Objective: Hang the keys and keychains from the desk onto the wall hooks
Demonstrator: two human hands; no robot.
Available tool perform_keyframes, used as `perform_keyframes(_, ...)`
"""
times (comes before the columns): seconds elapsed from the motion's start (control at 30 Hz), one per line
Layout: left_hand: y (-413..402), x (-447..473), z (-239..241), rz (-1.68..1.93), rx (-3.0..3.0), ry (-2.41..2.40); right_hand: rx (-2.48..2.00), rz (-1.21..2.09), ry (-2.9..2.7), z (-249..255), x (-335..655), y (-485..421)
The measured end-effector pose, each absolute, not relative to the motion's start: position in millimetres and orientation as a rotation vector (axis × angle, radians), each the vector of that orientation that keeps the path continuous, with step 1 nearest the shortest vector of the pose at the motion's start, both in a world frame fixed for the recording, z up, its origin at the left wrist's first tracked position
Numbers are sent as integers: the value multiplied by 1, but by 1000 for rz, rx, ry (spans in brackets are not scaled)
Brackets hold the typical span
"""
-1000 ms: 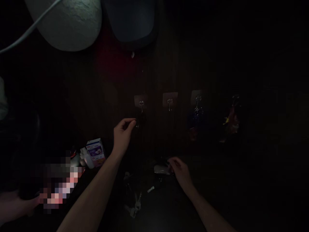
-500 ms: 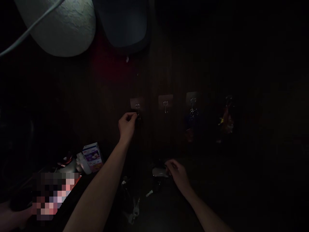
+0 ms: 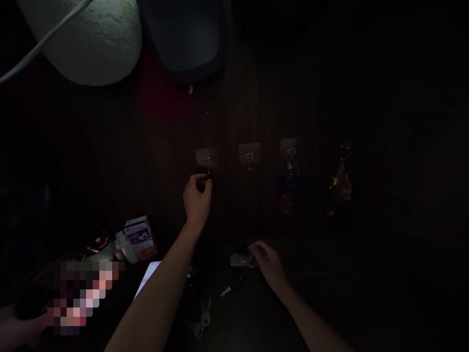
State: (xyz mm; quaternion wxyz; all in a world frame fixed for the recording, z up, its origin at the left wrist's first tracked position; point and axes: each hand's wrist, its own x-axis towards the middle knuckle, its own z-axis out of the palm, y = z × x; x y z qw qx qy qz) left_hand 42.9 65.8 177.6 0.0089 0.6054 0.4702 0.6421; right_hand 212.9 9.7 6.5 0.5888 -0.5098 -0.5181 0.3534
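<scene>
My left hand [image 3: 198, 200] is raised at the leftmost metal hook [image 3: 207, 161] on the dark wall. Its thumb and index finger are pinched around the hook's lower end; what they grip there is lost in the dark. Lower down, my right hand [image 3: 266, 261] has its fingers curled together beside a smooth, shiny rounded object [image 3: 240, 260], seemingly touching its right end. Anything inside those fingers is hidden. Below the two hands lie loose keys [image 3: 204, 318] and a small pale tag-like piece [image 3: 225, 292].
A bare hook [image 3: 249, 159] is second in the row. Bundles hang from the third hook [image 3: 290, 154] and at far right [image 3: 341, 183]. Two caps [image 3: 106, 54] [image 3: 186, 39] hang above. At left are a box [image 3: 141, 238], a bottle [image 3: 126, 248], a lit screen [image 3: 146, 276] and another person's arm [image 3: 25, 322].
My left hand has turned and shifted slightly down and right at the hook, with thumb and finger still together. A lit screen now shows beside my left forearm. My right hand stays nearly still.
</scene>
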Motion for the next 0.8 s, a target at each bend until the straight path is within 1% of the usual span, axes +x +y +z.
perform_keyframes(0.37,43,44,161,1773,2265,1764,-1187,823,-1218,11,213,7)
perform_keyframes(0.47,41,38,150,1691,2347,1823,-1190,809,-1200,13,215,5)
perform_keyframes(0.67,34,21,124,1598,2412,1744,-1169,808,-1215,11,217,4)
perform_keyframes(0.8,25,9,103,1498,2412,1782,-1173,811,-1218,8,217,4)
